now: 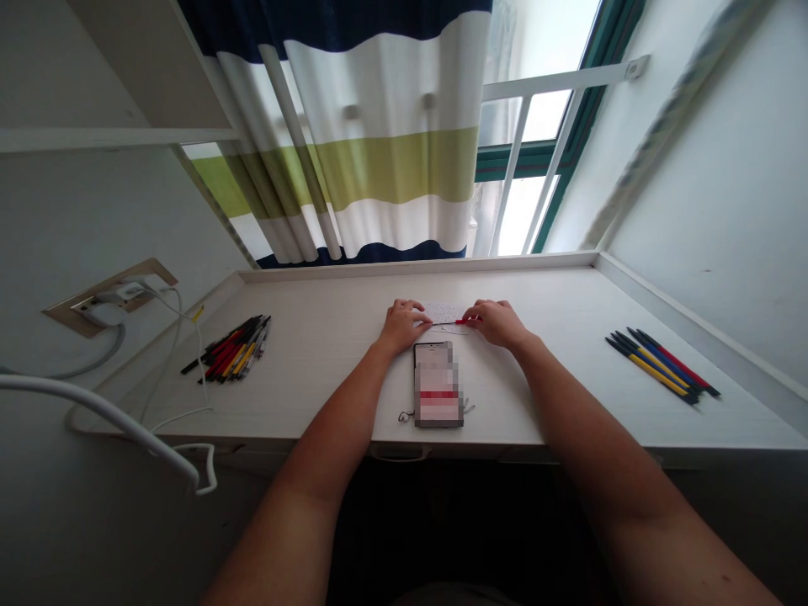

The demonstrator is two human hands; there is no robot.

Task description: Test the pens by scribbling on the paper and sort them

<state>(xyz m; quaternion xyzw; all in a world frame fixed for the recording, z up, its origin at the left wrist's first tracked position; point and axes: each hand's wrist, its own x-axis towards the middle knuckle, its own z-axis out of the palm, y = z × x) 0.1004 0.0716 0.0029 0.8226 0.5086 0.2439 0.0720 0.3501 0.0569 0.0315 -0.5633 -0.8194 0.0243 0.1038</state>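
Between my two hands, a thin black pen part lies level, low over the desk. The fingertips of my left hand are closed on its left end. At the other end a short red pen piece shows, pinched by my right hand; whether the two pieces are joined is too small to tell. Just behind them is a white sheet with small dark specks, partly covered by my fingers. A phone with a lit screen lies on the desk in front of my hands.
On the left of the white desk lies a pile of black, red, yellow and clear pen parts. Several pens are lined up at the right. White cables hang from a wall socket. A raised rim edges the back.
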